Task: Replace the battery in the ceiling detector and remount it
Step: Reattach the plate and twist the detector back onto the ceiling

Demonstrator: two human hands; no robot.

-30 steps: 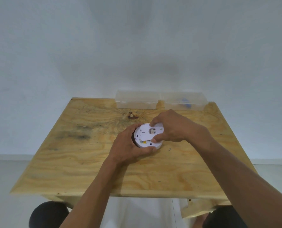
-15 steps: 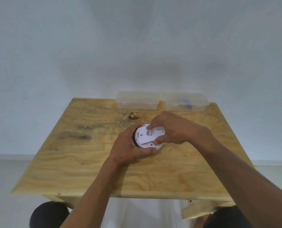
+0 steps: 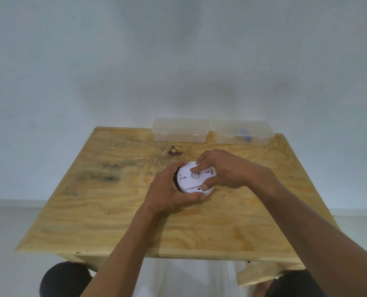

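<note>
So I'm sitting at my plywood desk (image 3: 118,213) with the detector (image 3: 194,179) lying back-side up roughly in the middle of it, a bit toward the far half. My left hand (image 3: 169,194) is wrapping around the left and near edge of the round white body, thumb curling along the front rim, so that grip is clamped on the detector and pinning it on the wood. My right hand (image 3: 223,170) is coming in from the right and resting over the top: a fingertip is pressing on the flat white plate next to the little round grey hub in the center, and my thumb is pushing against the near edge of that plate, so that grip is pinching the detector too. Can't tell whether the plate is seated or loose, my fingers are covering the seam on the right side. At the far edge of the desk I'm looking at two clear plastic boxes sitting end to end against the wall: the left box (image 3: 181,132) looks see-through with nothing I can make out inside, and the right box (image 3: 242,133) is showing something small and blue through its wall. There's a dark knot (image 3: 175,151) in the wood just beyond my hands, and my knees are poking out under the near edge.
</note>
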